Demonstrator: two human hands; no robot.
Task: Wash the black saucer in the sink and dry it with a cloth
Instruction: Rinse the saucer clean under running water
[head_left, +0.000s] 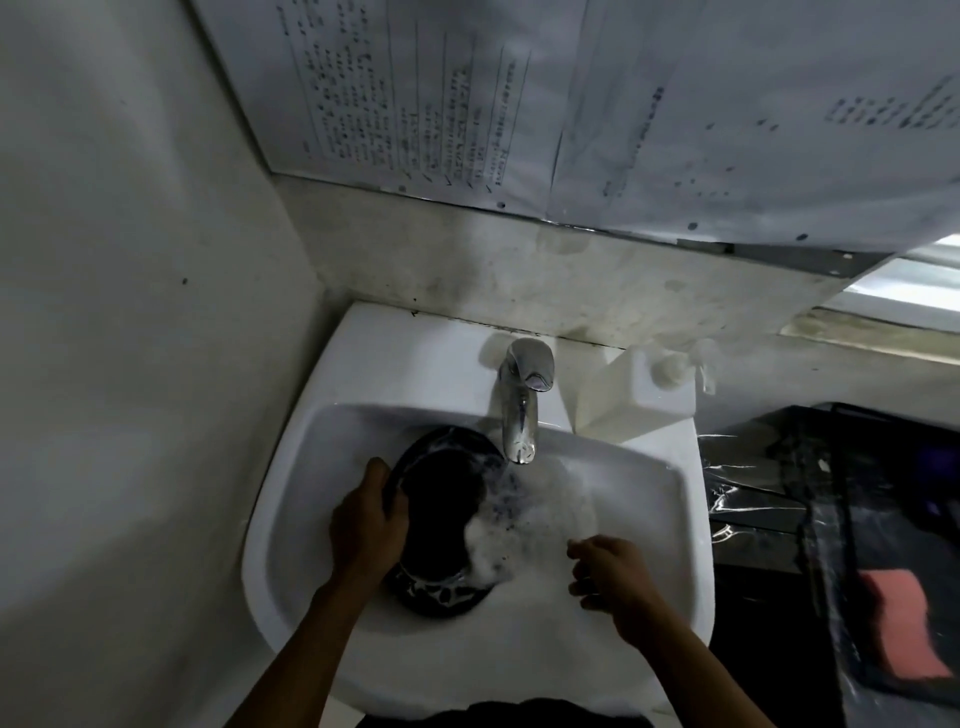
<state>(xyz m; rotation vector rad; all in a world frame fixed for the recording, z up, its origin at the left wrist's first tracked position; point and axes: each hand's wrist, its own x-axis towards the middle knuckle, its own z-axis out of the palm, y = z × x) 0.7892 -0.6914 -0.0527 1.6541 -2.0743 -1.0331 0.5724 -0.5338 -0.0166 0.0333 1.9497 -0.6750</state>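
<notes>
Left hand (370, 525) grips the soapy black saucer (441, 519) by its left rim, tilted in the sink (291, 519); right hand (608, 574) hovers apart, fingers loosely curled, holding nothing.

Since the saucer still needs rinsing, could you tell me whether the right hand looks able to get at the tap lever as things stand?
Probably yes. The right hand holds nothing and hovers over the sink, with only open basin between it and the tap.
</notes>
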